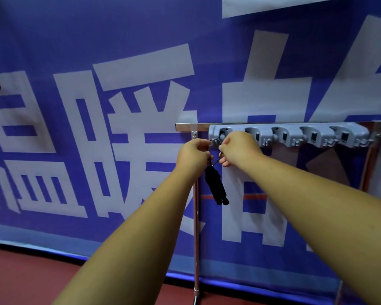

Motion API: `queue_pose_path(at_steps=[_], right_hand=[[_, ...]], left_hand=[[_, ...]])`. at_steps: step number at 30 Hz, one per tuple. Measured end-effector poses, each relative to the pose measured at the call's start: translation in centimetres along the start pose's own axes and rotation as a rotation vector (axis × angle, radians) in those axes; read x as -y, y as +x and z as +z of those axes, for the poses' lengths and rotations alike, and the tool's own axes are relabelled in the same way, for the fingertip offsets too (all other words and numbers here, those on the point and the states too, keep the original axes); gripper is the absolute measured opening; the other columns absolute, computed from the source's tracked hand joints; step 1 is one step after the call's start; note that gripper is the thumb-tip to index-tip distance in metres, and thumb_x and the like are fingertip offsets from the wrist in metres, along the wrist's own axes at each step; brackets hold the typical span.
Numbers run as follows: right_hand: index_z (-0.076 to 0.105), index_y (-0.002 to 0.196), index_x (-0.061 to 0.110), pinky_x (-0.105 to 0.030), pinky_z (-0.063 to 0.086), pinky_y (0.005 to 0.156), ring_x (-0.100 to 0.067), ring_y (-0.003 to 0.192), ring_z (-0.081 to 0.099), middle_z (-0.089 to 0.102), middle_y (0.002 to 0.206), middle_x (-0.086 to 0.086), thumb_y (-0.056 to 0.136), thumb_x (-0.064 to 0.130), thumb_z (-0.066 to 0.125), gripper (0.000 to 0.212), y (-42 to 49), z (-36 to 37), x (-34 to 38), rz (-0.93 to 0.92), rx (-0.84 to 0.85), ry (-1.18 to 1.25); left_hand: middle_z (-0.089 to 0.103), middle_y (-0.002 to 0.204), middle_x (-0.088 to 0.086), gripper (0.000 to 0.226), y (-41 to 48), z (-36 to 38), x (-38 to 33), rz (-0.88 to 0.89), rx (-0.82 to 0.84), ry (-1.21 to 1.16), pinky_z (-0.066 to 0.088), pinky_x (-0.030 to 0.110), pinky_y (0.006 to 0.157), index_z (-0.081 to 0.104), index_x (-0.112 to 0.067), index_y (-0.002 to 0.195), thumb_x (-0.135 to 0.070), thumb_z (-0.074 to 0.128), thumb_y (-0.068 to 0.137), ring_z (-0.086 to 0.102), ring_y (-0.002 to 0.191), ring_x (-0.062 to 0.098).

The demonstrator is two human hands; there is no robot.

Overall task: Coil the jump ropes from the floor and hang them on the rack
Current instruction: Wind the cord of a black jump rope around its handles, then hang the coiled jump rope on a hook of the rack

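The person's left hand point(194, 154) is gripping the coiled jump rope point(214, 161) with curled fingers, just below the left end of the grey plastic holder rack point(295, 134). The rope's two black handles point(217, 188) are hanging side by side beneath that hand, tilting slightly to the right, in front of the wall banner point(97, 106). The right hand point(238, 146) is pinching a thin loop of the cord point(216, 140) between thumb and fingers, holding it up at the small hook under the rack's leftmost clamp slot; whether the loop is sitting on the hook cannot be told. The rack is sitting on a shiny metal rail point(185, 126), which a chrome post point(196, 227) is carrying down to the red floor point(20, 271). The right hand is partly covering the leftmost slot.
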State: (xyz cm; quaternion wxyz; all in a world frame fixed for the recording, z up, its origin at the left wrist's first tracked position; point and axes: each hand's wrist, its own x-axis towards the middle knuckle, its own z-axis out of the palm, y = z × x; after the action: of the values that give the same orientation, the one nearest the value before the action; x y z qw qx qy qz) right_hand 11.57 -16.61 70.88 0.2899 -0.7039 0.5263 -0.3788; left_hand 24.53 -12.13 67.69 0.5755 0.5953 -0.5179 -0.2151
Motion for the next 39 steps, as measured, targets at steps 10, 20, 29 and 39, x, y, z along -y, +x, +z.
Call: queue_pose_path(at_steps=[10,20,29,39], right_hand=[[0.071,0.1,-0.003,-0.051,0.067,0.076,-0.038,0.085,0.079,0.077,0.093,-0.023,0.1,0.002,0.057,0.015,-1.6,-0.1,-1.1,-0.025,0.004,0.045],[0.073,0.099,0.01,-0.044,0.064,0.064,-0.021,0.068,0.073,0.079,0.084,-0.003,0.101,0.012,0.048,0.025,-7.2,0.8,-7.2,0.045,0.0,0.066],[0.067,0.091,0.018,-0.032,0.057,0.056,-0.017,0.066,0.07,0.077,0.085,0.0,0.101,0.018,0.052,0.018,-15.4,7.2,-30.9,0.418,0.218,0.006],[0.066,0.115,0.009,-0.032,0.055,0.063,-0.021,0.077,0.069,0.078,0.097,-0.007,0.106,0.016,0.05,0.019,-26.6,13.6,-52.4,0.824,0.505,0.029]], left_hand=[[0.074,0.105,0.001,0.038,-1.3,0.1,0.7,-0.059,-0.046,0.067,0.065,0.047,0.079,0.069,-0.023,0.12,-0.012,0.056,0.085,0.074,0.087,0.021],[0.074,0.095,0.009,0.018,-7.0,3.3,4.5,-0.195,0.013,-0.073,0.055,0.033,0.06,0.063,-0.015,0.098,-0.001,0.053,0.095,0.07,0.07,0.019],[0.072,0.102,0.007,0.02,-18.4,13.5,21.2,-0.524,0.326,0.002,0.057,0.036,0.068,0.063,-0.011,0.111,-0.002,0.05,0.098,0.067,0.07,0.018],[0.07,0.088,0.013,0.016,-30.3,21.4,39.4,-0.77,0.676,0.265,0.047,0.03,0.054,0.061,-0.013,0.088,-0.001,0.057,0.097,0.061,0.055,0.022]])
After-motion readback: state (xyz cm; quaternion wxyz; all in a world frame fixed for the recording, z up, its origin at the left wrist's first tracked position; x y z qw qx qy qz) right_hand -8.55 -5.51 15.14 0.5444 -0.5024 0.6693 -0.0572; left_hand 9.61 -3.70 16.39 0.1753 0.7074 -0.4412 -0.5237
